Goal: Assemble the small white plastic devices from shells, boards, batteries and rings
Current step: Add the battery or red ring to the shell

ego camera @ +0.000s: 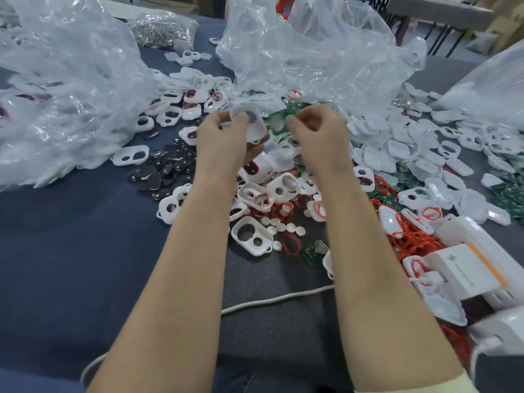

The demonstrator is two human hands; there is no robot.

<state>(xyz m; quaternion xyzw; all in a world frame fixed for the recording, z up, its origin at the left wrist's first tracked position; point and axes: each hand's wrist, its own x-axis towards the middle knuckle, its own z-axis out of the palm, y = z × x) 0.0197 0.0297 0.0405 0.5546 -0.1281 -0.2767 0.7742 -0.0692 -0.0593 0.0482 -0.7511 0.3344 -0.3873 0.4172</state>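
Observation:
My left hand (224,137) grips a white plastic shell (251,124) with a round hole, held up over the pile. Just to its right, my right hand (317,134) pinches a green circuit board (279,123) carrying a silvery coin cell. The board's left edge sits close to the shell; I cannot tell whether they touch. Loose white shells (252,238), red rings (290,243), dark coin batteries (158,171) and more green boards (312,252) lie scattered on the grey-blue table below my forearms.
Large crumpled clear plastic bags (65,80) rise at the left, and another clear bag (312,49) in the centre back. A bag of metal parts (164,26) lies far back. White boxes (467,268) and a heap of red rings (416,239) crowd the right edge. A white cord (278,299) crosses the table.

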